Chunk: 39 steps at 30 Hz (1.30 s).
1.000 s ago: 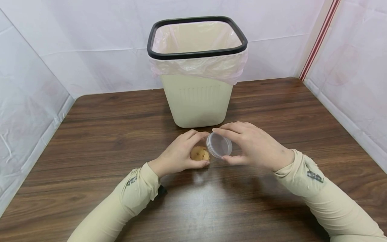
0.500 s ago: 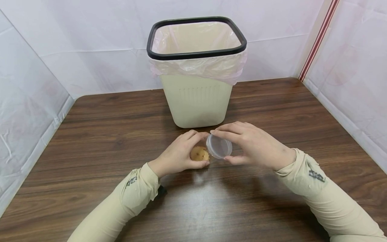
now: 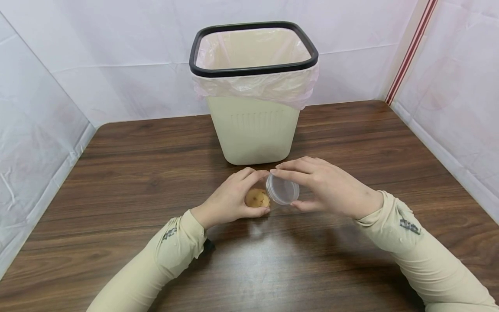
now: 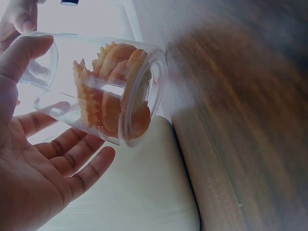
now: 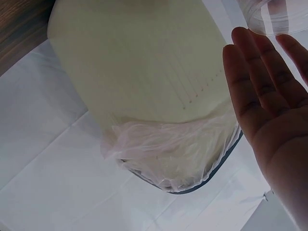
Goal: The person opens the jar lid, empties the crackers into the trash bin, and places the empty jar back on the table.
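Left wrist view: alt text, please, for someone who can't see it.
The left hand holds a clear jar of orange pieces, some ridged. Around it: right hand, upper left; pale bin, lower middle; wood table, right.

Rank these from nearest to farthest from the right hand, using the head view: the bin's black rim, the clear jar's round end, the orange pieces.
From the right hand:
1. Clear jar, round end: touching the hand.
2. Orange pieces: farther left, inside the jar.
3. Black rim: top of the bin, farther back.
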Each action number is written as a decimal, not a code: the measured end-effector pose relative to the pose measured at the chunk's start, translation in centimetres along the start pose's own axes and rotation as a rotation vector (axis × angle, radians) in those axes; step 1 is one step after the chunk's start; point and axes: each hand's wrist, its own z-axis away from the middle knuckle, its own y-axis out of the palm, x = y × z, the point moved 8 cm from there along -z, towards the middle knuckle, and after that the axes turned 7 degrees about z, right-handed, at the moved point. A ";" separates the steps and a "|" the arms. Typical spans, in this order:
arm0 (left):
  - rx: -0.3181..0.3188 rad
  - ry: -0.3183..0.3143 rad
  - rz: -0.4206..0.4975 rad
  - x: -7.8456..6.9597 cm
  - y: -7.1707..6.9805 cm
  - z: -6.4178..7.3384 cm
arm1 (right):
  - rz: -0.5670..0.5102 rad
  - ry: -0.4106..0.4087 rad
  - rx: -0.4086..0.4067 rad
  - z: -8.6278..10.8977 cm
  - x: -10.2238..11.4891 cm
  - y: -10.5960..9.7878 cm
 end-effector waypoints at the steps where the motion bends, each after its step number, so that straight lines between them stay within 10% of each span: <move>1: 0.000 0.001 -0.001 0.0 0.0 0.0 | 0.000 -0.002 0.000 0.0 0.0 0.0; 24: 0.002 0.001 0.003 0.1 0.0 0.0 | -0.011 -0.005 0.005 -0.1 0.1 0.1; 39: -0.010 0.011 0.007 0.0 -0.1 0.0 | 0.046 0.221 -0.007 0.0 -0.8 0.2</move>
